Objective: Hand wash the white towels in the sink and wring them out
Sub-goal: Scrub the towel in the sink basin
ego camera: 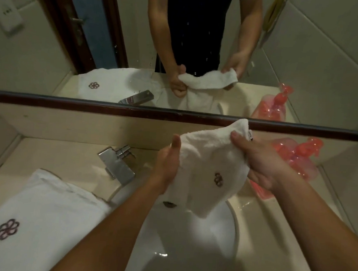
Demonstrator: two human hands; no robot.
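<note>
Holding a small white towel (pixel 206 158) up over the sink (pixel 177 236), ready to wring.

Pinching its top corner under the thumb of the right hand (pixel 261 162), fingers curled below; gripping its left edge in the left hand (pixel 167 166), thumb up. Hanging loose and not yet twisted, so wringing looks next: calls for turning both hands opposite ways, low over the bowl. Leaving a big folded towel (pixel 41 210) on the pale counter (pixel 66 155) by the tap (pixel 116 165), with a pink bottle (pixel 299 158) at the right and a mirror (pixel 53 42) behind.
</note>
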